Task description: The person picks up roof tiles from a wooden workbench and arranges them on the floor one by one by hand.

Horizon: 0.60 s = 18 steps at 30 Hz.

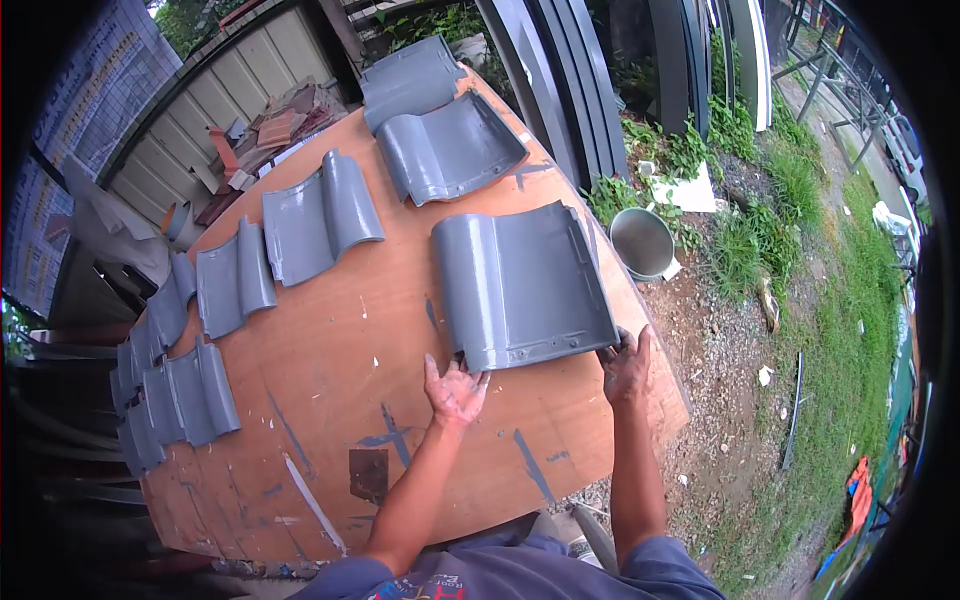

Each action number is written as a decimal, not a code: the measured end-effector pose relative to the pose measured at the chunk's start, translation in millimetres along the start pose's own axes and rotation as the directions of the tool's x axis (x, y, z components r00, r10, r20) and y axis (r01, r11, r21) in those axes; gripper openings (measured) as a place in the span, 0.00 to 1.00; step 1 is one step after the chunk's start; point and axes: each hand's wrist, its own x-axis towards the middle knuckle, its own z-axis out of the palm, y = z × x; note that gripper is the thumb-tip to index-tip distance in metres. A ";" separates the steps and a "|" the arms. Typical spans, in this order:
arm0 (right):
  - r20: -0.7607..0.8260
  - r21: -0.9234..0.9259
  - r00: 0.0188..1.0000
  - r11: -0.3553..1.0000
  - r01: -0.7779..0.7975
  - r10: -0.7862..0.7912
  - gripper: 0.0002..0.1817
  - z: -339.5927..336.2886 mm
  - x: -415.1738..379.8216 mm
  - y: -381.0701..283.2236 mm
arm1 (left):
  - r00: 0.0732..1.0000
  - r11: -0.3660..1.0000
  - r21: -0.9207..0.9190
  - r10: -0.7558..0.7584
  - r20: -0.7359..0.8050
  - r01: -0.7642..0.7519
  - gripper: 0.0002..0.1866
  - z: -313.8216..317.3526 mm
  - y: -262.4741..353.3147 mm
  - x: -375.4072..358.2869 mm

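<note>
A glossy grey curved roof tile (530, 285) is in front of me over the wooden board. My left hand (457, 390) is at its near left corner, palm up, with the fingertips tucked under the edge and the thumb spread away. At the near right corner, my right hand (627, 367) has its fingers at the tile's underside and its thumb pointing up, off the tile. Both hands support the tile by its near edge; the fingertips are partly hidden beneath it. Whether the far edge touches the board cannot be seen.
More grey tiles (450, 145) lie at the board's far end, and several others (190, 390) line its left side. The wooden board (340, 430) bears grey paint streaks and a dark square patch. A bucket (642, 243) stands on the ground at right, near grass and gravel.
</note>
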 end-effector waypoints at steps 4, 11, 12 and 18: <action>-0.007 -0.042 0.994 0.993 -0.109 0.109 0.45 -13.9 -74.9 8.5 | 0.991 0.988 0.083 -0.130 -0.005 0.130 0.46 -46.0 34.3 -62.5; -0.001 -0.535 0.978 0.826 -0.178 0.211 0.52 -15.3 -104.8 -5.5 | 0.972 0.967 0.112 -0.221 -0.079 0.229 0.43 -76.8 38.3 -129.1; -0.004 -0.537 0.976 0.823 -0.187 0.219 0.52 -12.4 -97.4 -7.4 | 0.972 0.968 0.107 -0.219 -0.087 0.228 0.43 -80.5 39.3 -129.0; 0.159 -0.371 0.852 0.830 -0.416 0.499 0.53 -9.3 -64.4 7.2 | 0.963 0.975 0.063 -0.200 -0.181 0.214 0.43 -101.4 44.6 -115.5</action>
